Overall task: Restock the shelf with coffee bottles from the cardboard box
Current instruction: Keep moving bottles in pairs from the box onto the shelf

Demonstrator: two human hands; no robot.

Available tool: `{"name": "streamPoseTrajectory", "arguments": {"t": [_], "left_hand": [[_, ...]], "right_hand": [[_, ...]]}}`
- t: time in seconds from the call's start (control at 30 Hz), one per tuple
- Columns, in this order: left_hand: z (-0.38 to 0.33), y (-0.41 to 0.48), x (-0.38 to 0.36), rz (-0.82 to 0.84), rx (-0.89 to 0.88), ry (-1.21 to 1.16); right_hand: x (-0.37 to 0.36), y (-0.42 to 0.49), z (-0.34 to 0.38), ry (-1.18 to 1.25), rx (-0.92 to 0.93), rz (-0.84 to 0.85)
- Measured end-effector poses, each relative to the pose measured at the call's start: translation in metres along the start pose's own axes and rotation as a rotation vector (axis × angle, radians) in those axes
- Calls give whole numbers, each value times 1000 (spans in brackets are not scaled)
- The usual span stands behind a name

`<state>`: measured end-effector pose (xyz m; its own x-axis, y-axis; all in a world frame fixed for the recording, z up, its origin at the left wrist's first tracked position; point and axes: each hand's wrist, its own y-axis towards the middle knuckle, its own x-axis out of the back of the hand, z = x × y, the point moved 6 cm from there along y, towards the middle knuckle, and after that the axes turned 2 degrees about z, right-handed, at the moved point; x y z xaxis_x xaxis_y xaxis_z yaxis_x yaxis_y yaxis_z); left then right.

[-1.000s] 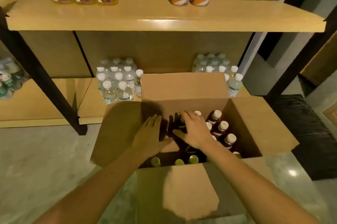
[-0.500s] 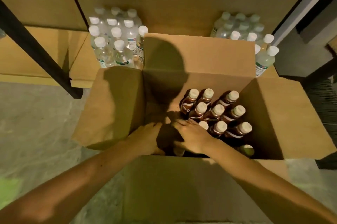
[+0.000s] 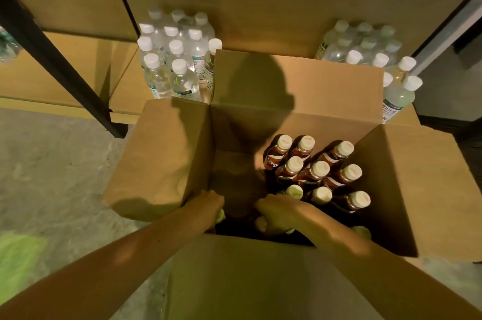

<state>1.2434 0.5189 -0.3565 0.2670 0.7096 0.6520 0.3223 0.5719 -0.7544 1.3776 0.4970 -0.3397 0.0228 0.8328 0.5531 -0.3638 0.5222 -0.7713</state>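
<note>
An open cardboard box (image 3: 294, 90) stands on the floor with its flaps spread. Several brown coffee bottles (image 3: 319, 171) with pale caps stand upright in its right half. My left hand (image 3: 206, 209) reaches down into the near left corner of the box, fingers curled over a pale-capped bottle there. Close to the box's near wall, my right hand (image 3: 280, 212) curls over another bottle top. The bottles under both hands are mostly hidden. The low wooden shelf (image 3: 125, 90) runs behind the box.
Two groups of clear water bottles stand on the low shelf: one (image 3: 173, 64) behind the box's left flap, one (image 3: 365, 48) behind its right. A black slanted shelf post (image 3: 60, 64) meets the floor at the left. Grey concrete floor (image 3: 52, 176) lies to the left.
The view has tilted down from the upper shelf onto the box. Both hands have drawn back from the box's middle to its near edge and sunk lower, closing over bottle tops.
</note>
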Motion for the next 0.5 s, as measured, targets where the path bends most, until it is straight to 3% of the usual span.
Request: {"name": "streamPoseTrajectory", "arguments": {"t": [0.23, 0.5], "left_hand": [[11, 18, -3, -82, 97, -462], [14, 32, -15, -34, 234, -702]], "right_hand": [[0, 26, -5, 51, 0, -42], [-12, 48, -8, 101, -14, 25]]}}
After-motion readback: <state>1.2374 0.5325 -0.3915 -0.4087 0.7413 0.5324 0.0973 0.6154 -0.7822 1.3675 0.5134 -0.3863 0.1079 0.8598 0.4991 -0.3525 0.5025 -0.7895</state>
